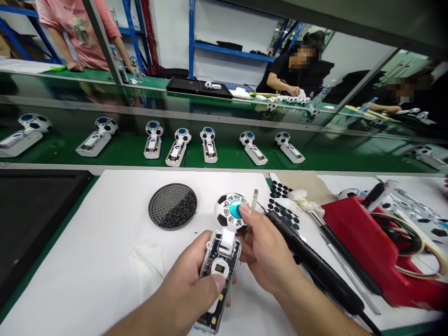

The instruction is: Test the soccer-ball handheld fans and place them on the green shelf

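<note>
Head view. A round black dish (172, 206) rests on a white sheet (105, 252); small black parts, too fine to identify, are gathered over the right portion of its perforated base. At the right, a red holder (360, 252) contains a black-handled tool and looped cables. Beyond the bench, a black tray (185, 87) carries one ball-headed unit.

Seven assembled units (210, 150) lie spaced in a row on the green surface (231, 156) behind the sheet. A black electric screwdriver (315, 263) lies diagonally just beside the right forearm, its bit directed away from the wearer. Black round stickers (285, 214) lie beyond the screwdriver. A white cloth (149, 266) lies to the left of the hands. One person in a pink shirt (79, 30) stands at the far left; another, in a dark shirt (278, 72), works at the far side.

The ball-headed device (220, 263) is located centrally above the sheet, circuit board and small display facing up. The left hand (191, 284) is clamped around its handle, thumb below the display. The right hand (269, 247) is partly closed at the head: thumb against the teal disc (235, 209), fingers curled beneath. A thin pale strip (255, 199) projects beside these fingers; whether they grip it cannot be determined. The right hand hides part of the head.
</note>
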A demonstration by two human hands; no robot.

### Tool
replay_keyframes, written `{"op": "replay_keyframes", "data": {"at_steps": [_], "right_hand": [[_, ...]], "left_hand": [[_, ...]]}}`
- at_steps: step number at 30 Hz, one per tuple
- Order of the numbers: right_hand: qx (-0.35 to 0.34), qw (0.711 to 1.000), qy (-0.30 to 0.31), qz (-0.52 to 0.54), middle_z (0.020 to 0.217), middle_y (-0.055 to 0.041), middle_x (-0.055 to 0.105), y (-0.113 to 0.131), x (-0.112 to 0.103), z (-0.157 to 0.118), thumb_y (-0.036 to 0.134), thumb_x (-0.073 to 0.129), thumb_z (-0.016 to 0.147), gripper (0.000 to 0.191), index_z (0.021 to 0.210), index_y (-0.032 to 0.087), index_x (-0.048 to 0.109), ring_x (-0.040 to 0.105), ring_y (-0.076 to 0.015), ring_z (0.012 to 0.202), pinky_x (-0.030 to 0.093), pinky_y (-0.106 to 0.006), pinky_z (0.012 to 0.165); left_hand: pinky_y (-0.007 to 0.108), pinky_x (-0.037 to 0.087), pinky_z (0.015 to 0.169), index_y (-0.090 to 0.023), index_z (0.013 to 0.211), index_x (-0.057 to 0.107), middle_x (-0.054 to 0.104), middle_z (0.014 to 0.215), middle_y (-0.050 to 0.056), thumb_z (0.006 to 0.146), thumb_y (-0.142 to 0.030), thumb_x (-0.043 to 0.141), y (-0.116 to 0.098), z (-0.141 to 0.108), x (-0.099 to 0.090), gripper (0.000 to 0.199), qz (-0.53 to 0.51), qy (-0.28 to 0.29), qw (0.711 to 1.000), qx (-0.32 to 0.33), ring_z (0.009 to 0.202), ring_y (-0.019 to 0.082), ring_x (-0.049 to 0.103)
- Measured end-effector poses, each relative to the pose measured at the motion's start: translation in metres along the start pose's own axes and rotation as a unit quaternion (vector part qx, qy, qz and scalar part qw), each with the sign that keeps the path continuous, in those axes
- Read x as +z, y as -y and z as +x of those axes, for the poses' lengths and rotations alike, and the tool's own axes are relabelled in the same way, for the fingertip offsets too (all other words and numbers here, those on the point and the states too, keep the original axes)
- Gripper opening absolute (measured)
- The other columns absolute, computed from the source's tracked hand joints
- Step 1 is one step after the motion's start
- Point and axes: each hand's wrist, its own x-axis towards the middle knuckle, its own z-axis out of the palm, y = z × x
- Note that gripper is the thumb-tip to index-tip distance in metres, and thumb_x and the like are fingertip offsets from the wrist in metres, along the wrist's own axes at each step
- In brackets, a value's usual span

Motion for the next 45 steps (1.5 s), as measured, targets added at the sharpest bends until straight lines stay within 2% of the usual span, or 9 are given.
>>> {"op": "replay_keyframes", "data": {"at_steps": [6, 12, 22, 29, 33, 37, 42, 45], "right_hand": [[0.017, 0.999, 0.017, 0.03, 0.045, 0.0093, 0.032, -0.005, -0.005, 0.004, 0.052, 0.055, 0.092, 0.04, 0.07, 0.02, 0.049, 0.019, -0.0055, 0.04, 0.015, -0.02, 0.039], [0.022, 0.999, 0.016, 0.025, 0.044, 0.0093, 0.03, -0.005, -0.006, 0.004, 0.053, 0.054, 0.093, 0.04, 0.07, 0.02, 0.048, 0.02, -0.0058, 0.039, 0.015, -0.021, 0.04], [0.027, 0.999, 0.019, 0.013, 0.044, 0.009, 0.028, -0.004, -0.007, 0.005, 0.056, 0.054, 0.092, 0.042, 0.07, 0.02, 0.051, 0.018, -0.0067, 0.041, 0.014, -0.023, 0.041], [0.029, 0.999, 0.004, 0.011, 0.047, 0.0086, 0.03, -0.007, -0.008, 0.008, 0.057, 0.056, 0.09, 0.042, 0.072, 0.02, 0.054, 0.017, -0.0064, 0.042, 0.013, -0.022, 0.041], [0.045, 0.999, 0.012, 0.003, 0.044, 0.0091, 0.028, -0.007, -0.009, 0.011, 0.061, 0.057, 0.089, 0.044, 0.071, 0.02, 0.053, 0.017, -0.0065, 0.041, 0.014, -0.022, 0.04], [0.046, 0.999, 0.011, 0.018, 0.046, 0.0091, 0.028, -0.007, -0.008, 0.012, 0.057, 0.057, 0.09, 0.041, 0.071, 0.021, 0.05, 0.016, -0.0065, 0.042, 0.014, -0.022, 0.04], [0.042, 0.999, 0.004, 0.011, 0.044, 0.009, 0.028, -0.008, -0.007, 0.011, 0.059, 0.057, 0.089, 0.041, 0.074, 0.021, 0.053, 0.017, -0.0072, 0.041, 0.016, -0.022, 0.039], [0.044, 0.999, 0.004, 0.004, 0.044, 0.0079, 0.03, -0.009, -0.008, 0.01, 0.06, 0.057, 0.089, 0.042, 0.073, 0.021, 0.054, 0.02, -0.0081, 0.04, 0.018, -0.023, 0.038]], "left_hand": [[0.036, 0.048, 0.07, -0.02, 0.117, 0.05, 0.058, 0.101, 0.008, 0.085, -0.04, 0.063, 0.009, 0.0, -0.005, 0.039, -0.032, 0.018, 0.999, 0.011, 0.08, 0.021, 0.057], [0.03, 0.046, 0.068, -0.024, 0.118, 0.054, 0.058, 0.101, 0.005, 0.087, -0.028, 0.061, 0.018, -0.002, -0.008, 0.032, -0.067, 0.023, 0.997, 0.011, 0.078, 0.016, 0.055], [0.032, 0.05, 0.069, -0.022, 0.118, 0.054, 0.058, 0.102, 0.006, 0.085, -0.029, 0.062, 0.015, 0.002, -0.006, 0.034, -0.083, 0.019, 0.996, 0.006, 0.077, 0.017, 0.057], [0.03, 0.051, 0.06, -0.019, 0.114, 0.056, 0.061, 0.1, 0.008, 0.079, -0.03, 0.065, 0.018, 0.004, -0.007, 0.037, -0.144, 0.014, 0.99, -0.006, 0.07, 0.018, 0.061], [0.03, 0.052, 0.06, -0.018, 0.111, 0.055, 0.062, 0.1, 0.008, 0.082, -0.029, 0.062, 0.015, 0.004, -0.006, 0.032, -0.158, 0.009, 0.987, 0.001, 0.07, 0.017, 0.062], [0.03, 0.052, 0.06, -0.017, 0.111, 0.053, 0.062, 0.101, 0.009, 0.081, -0.027, 0.062, 0.013, 0.003, -0.007, 0.032, -0.161, 0.009, 0.987, -0.007, 0.071, 0.017, 0.061], [0.028, 0.051, 0.057, -0.019, 0.112, 0.055, 0.062, 0.103, 0.008, 0.081, -0.027, 0.062, 0.012, 0.003, -0.008, 0.033, -0.165, 0.017, 0.986, -0.018, 0.07, 0.018, 0.063], [0.031, 0.052, 0.061, -0.019, 0.111, 0.055, 0.062, 0.103, 0.008, 0.081, -0.029, 0.063, 0.011, 0.003, -0.008, 0.033, -0.158, 0.012, 0.987, -0.023, 0.072, 0.019, 0.063]]}}
